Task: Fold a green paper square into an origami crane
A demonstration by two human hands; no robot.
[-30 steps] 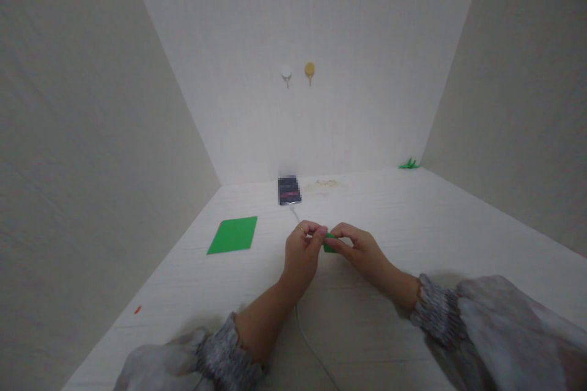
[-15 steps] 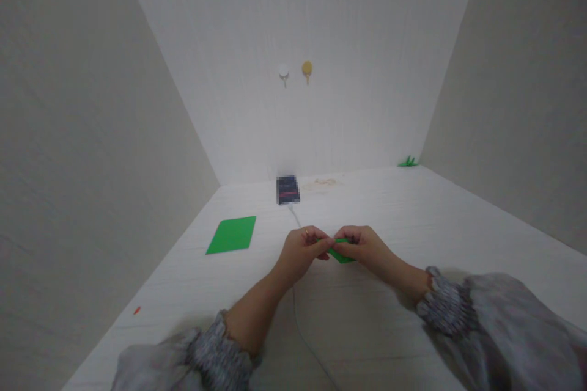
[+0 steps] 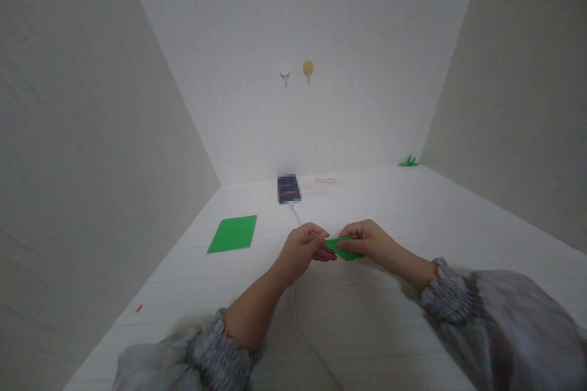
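Between my two hands is a small piece of folded green paper, held above the white table. My right hand pinches its right part, thumb in front and fingers behind. At the paper's pointed left end, the thumb and fingers of my left hand close on the tip, with the lower fingers reaching under it. Part of the paper is hidden by my fingers. To the left, a square of green paper lies flat.
A blurred dark device stands near the back wall, with a white cable running forward under my hands. A green folded paper piece sits in the far right corner. A small orange-red bit lies at left. Two hooks are on the wall.
My hands have moved slightly apart, my right hand shifting right and up a little. More of the folded green paper now shows between them.
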